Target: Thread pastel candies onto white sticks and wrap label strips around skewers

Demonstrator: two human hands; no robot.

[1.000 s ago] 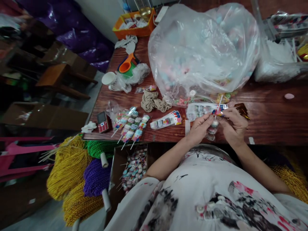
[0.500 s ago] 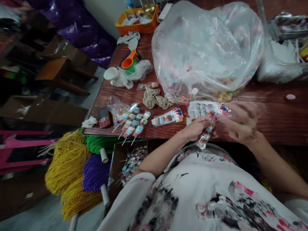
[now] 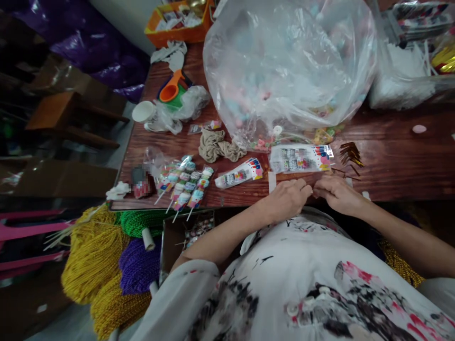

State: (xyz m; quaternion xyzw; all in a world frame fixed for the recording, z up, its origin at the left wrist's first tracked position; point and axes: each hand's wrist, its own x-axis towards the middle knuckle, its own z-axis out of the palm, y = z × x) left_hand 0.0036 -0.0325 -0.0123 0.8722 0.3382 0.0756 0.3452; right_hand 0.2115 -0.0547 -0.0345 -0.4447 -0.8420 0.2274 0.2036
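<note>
My left hand (image 3: 288,199) is closed at the table's front edge, its fingertips pinched on something I cannot make out. Close beside it, my right hand (image 3: 336,193) is also closed, with thumb and fingers together and nearly touching the left fingertips. Just beyond the hands lies a stack of printed clear bags (image 3: 300,158). A smaller fan of similar bags (image 3: 239,174) is to its left. Gold twist ties (image 3: 351,154) lie beyond my right hand. Several wrapped candy skewers (image 3: 188,182) rest at the table's left front.
A big clear plastic bag (image 3: 287,66) of pastel pieces fills the back middle. Beige cloth (image 3: 216,146), a white cup (image 3: 144,112) and an orange scoop (image 3: 169,92) stand left. A clear tray (image 3: 405,78) is at right. Yellow cord bundles (image 3: 94,260) hang below the table's left edge.
The wrapped candy stick that was at my left hand no longer shows. My right hand has come down and left to meet the left hand, uncovering the gold ties. The view has shifted slightly.
</note>
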